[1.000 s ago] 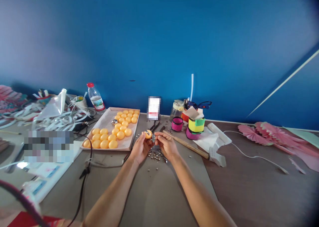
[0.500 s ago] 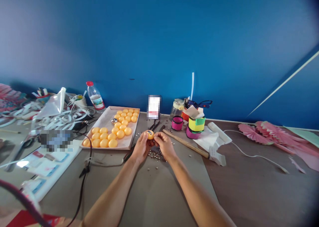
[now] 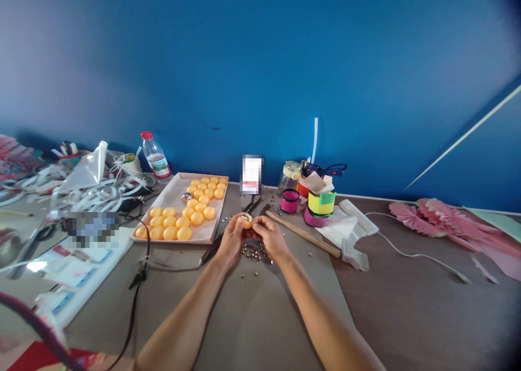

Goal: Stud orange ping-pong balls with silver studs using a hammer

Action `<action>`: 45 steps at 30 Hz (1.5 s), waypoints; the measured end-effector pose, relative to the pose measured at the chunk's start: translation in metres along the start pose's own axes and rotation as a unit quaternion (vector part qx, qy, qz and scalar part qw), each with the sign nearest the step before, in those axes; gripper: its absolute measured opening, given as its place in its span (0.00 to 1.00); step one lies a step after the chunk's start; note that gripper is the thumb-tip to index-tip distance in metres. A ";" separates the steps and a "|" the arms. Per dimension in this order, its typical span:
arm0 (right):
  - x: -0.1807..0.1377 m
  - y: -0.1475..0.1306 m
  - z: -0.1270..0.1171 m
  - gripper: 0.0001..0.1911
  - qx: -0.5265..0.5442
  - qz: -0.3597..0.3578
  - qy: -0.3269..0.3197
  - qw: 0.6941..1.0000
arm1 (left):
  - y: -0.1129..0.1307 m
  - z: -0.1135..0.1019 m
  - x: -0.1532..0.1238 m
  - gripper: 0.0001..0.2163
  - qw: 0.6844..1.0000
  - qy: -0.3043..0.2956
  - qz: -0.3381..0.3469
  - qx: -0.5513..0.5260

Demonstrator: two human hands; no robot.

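Observation:
Both of my hands meet over the middle of the table around one orange ball [image 3: 246, 221] with a few shiny studs on it. My left hand [image 3: 230, 240] grips the ball from the left. The fingers of my right hand [image 3: 270, 236] are pinched against the ball's right side; whether they hold a stud is too small to tell. Under my hands lies a scatter of small silver studs [image 3: 253, 254]. A shallow tray [image 3: 173, 196] with several plain orange balls [image 3: 183, 219] and one silver-covered ball [image 3: 186, 197] sits just left of my hands.
A wooden stick [image 3: 303, 234] lies to the right of my hands, with colourful tape rolls [image 3: 319, 204], a jar [image 3: 288, 177] and white cloth behind it. A water bottle [image 3: 155, 158], white ribbons [image 3: 97, 192] and black cables [image 3: 140, 262] are on the left, pink paper fans [image 3: 439, 213] far right.
My right hand has moved in from beside the ball until its fingers press on it. The ball has turned slightly in my left hand.

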State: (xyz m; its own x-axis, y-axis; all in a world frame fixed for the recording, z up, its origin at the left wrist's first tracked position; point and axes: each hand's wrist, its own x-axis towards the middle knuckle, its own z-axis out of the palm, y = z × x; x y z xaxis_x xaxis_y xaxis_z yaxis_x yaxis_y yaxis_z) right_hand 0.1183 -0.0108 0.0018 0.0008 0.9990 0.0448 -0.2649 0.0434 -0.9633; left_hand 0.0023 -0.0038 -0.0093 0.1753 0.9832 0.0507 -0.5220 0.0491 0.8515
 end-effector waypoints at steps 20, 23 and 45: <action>0.004 0.008 -0.003 0.12 -0.024 0.023 0.012 0.999 | -0.004 0.000 0.000 0.17 0.987 0.029 0.052 0.148; 0.005 0.005 -0.006 0.12 0.000 0.014 -0.011 1.000 | -0.005 0.000 0.000 0.19 0.991 0.016 0.049 0.126; -0.004 -0.008 -0.026 0.10 -0.638 -0.122 -0.085 0.755 | 0.009 -0.004 0.004 0.16 0.997 0.050 -0.004 -0.060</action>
State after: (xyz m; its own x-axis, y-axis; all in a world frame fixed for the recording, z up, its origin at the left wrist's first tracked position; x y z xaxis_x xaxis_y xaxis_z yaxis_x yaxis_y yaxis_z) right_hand 0.1452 -0.0146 0.0025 -0.2528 0.9486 0.1902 0.8691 0.3090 -0.3863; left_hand -0.0053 0.0017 -0.0036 0.0986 0.9950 -0.0143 -0.6175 0.0725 0.7832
